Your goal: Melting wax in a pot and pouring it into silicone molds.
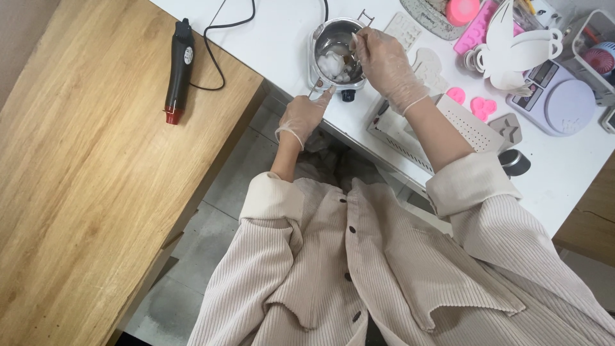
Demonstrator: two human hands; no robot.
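Observation:
A small steel pot [328, 37] stands on the white table [282, 38], with white chunks [330, 64] inside it. My left hand [303, 115], in a clear glove, grips the pot's handle at the table's near edge. My right hand [384, 64], also gloved, is over the pot's right rim and holds a small utensil [352, 56] that dips into the pot. What kind of utensil it is I cannot tell.
A black heat gun [178, 69] with a cord lies on the wooden table [77, 192] at left. Right of the pot are white moulds [402, 29], pink moulds [482, 106], a perforated white box [467, 125], a kitchen scale [564, 102] and a white paper figure [512, 51].

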